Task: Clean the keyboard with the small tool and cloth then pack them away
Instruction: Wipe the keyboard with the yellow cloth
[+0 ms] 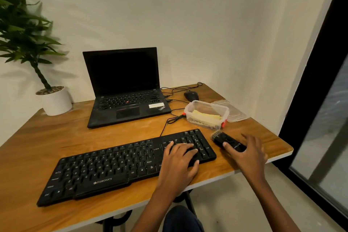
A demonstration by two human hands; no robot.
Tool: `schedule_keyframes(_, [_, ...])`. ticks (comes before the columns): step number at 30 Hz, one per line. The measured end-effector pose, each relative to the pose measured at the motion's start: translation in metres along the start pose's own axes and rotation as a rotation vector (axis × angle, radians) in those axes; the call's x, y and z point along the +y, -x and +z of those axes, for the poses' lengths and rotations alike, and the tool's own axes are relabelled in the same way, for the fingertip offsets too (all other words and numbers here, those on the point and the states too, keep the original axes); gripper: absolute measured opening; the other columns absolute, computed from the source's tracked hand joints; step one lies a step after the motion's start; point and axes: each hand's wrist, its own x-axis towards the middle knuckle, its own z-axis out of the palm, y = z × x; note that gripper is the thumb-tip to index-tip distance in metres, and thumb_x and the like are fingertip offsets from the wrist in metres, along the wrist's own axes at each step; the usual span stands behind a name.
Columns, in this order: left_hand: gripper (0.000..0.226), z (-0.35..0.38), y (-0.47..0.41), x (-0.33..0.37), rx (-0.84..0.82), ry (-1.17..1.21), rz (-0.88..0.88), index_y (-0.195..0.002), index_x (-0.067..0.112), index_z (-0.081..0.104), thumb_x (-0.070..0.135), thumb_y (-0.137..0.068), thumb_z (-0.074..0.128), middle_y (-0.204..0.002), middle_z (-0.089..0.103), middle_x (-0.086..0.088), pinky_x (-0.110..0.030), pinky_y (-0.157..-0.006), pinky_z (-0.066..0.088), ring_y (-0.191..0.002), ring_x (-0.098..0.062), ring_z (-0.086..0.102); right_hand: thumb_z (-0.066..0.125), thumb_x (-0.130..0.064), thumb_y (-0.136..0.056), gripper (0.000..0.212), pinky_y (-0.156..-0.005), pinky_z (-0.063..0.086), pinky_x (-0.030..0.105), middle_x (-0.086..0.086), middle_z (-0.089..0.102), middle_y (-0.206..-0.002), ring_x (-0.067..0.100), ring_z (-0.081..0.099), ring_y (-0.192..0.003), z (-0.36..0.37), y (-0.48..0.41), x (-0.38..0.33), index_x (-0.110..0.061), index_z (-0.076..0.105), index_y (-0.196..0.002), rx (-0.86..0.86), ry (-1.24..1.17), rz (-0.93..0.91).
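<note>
A black keyboard (105, 167) lies across the front of the wooden table (56, 137). My left hand (178, 158) rests flat on its right end, fingers spread over the keys. To the right of the keyboard a small black tool (228, 140) with a bristle tip lies on the table. My right hand (248, 152) arches over the tool's near end, thumb touching its side, fingers spread beyond it and not closed round it. A folded yellow cloth (206, 116) lies inside a clear plastic container (190, 111) behind the tool.
The container's lid (237, 114) lies to its right. An open black laptop (126, 88) stands behind the keyboard, with a mouse (191, 96) and loose cables (175, 117) beside it. A potted plant (54, 100) is at the back left. The table's right edge (282, 154) is close to my right hand.
</note>
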Motion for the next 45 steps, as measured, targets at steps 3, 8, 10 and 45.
schedule_keyframes(3, [0.035, -0.001, -0.001, 0.001, 0.002, 0.0, -0.003, -0.105, 0.028, 0.069, 0.043, -0.086, 0.045, -0.111, 0.065, 0.013, -0.032, -0.108, 0.031, -0.107, -0.004, 0.057, 0.066, -0.039, -0.081, 0.052, -0.104, 0.029, 0.047, 0.009, 0.045, -0.135, 0.027, 0.037, -0.127, -0.011, -0.017, -0.034, -0.015, 0.052, -0.125, 0.042, -0.046, -0.075])
schedule_keyframes(8, [0.032, -0.004, -0.001, 0.002, 0.041, 0.016, -0.008, -0.101, 0.025, 0.071, 0.038, -0.086, 0.046, -0.105, 0.067, 0.01, -0.03, -0.105, 0.031, -0.102, -0.005, 0.06, 0.061, -0.013, -0.083, 0.017, -0.076, 0.05, 0.033, 0.01, 0.068, -0.101, 0.023, 0.059, -0.095, 0.001, -0.074, -0.096, -0.005, 0.069, -0.096, -0.113, -0.13, -0.316])
schedule_keyframes(10, [0.032, -0.005, -0.002, 0.004, 0.038, 0.022, -0.002, -0.1, 0.024, 0.071, 0.037, -0.087, 0.045, -0.103, 0.067, 0.011, -0.031, -0.104, 0.038, -0.098, -0.004, 0.061, 0.058, -0.01, -0.085, 0.015, -0.079, 0.053, 0.039, 0.014, 0.069, -0.096, 0.025, 0.062, -0.087, 0.017, -0.103, -0.109, -0.003, 0.071, -0.091, -0.208, -0.036, -0.32])
schedule_keyframes(45, [0.029, -0.013, -0.002, 0.008, 0.006, 0.049, 0.01, -0.099, 0.031, 0.07, 0.04, -0.084, 0.047, -0.102, 0.066, 0.016, -0.026, -0.097, 0.046, -0.1, 0.001, 0.058, 0.061, 0.003, -0.082, 0.016, -0.065, 0.054, 0.03, 0.018, 0.062, -0.088, 0.021, 0.059, -0.071, -0.005, -0.164, -0.14, 0.007, 0.065, -0.096, -0.535, -0.209, -0.41])
